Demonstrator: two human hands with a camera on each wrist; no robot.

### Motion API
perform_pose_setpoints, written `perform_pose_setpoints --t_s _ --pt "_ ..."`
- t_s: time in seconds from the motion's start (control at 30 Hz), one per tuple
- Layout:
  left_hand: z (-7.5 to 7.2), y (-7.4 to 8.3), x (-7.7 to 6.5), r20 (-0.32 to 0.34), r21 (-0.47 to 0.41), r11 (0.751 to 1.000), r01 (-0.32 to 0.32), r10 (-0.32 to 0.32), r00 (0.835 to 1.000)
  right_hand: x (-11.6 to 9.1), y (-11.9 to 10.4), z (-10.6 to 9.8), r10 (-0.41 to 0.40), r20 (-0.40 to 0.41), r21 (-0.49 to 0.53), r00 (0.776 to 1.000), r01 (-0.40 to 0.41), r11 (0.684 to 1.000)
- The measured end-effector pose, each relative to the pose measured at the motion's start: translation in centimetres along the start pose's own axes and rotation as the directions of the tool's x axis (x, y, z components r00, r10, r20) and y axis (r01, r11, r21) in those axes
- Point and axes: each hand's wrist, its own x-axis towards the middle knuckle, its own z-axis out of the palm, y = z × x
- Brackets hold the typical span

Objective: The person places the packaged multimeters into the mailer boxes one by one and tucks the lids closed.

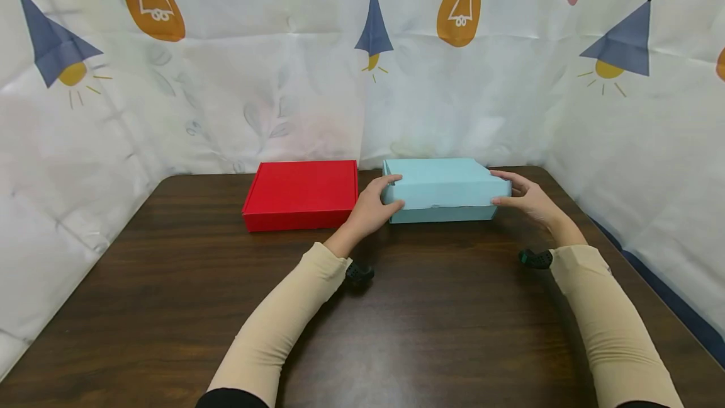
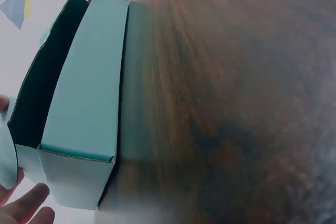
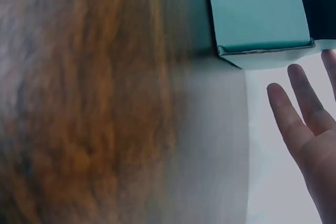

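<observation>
A light blue cardboard box (image 1: 442,191) lies on the table, its lid (image 1: 436,175) raised a little along the front. In the left wrist view a dark gap shows between the lid and the front wall (image 2: 86,87). My left hand (image 1: 372,206) holds the lid at its left end, the thumb near the front corner and a finger on top. At the opposite end my right hand (image 1: 529,197) grips the lid's right front corner between thumb and fingers. Several of its fingers (image 3: 302,114) extend beside the box in the right wrist view.
A red box (image 1: 306,191), closed, lies just left of the blue one, close to my left hand. Both stand near the back edge of the dark wooden table (image 1: 430,307). A white curtain (image 1: 317,93) printed with lamps hangs behind and at the sides.
</observation>
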Motion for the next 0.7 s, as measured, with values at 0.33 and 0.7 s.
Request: perform_pose_setpoints --t_s 0.33,0.7 --pt "0.3 -0.1 -0.4 0.078 0.031 0.999 0.028 -0.031 0.997 -0.4 0.4 -0.3 -0.015 0.036 -0.109 0.999 0.019 0.994" --pt "0.8 0.5 0.2 0.125 0.181 0.981 0.073 -0.096 0.987 -0.8 -0.5 0.9 -0.08 0.1 -0.383 0.992 0.113 0.917"
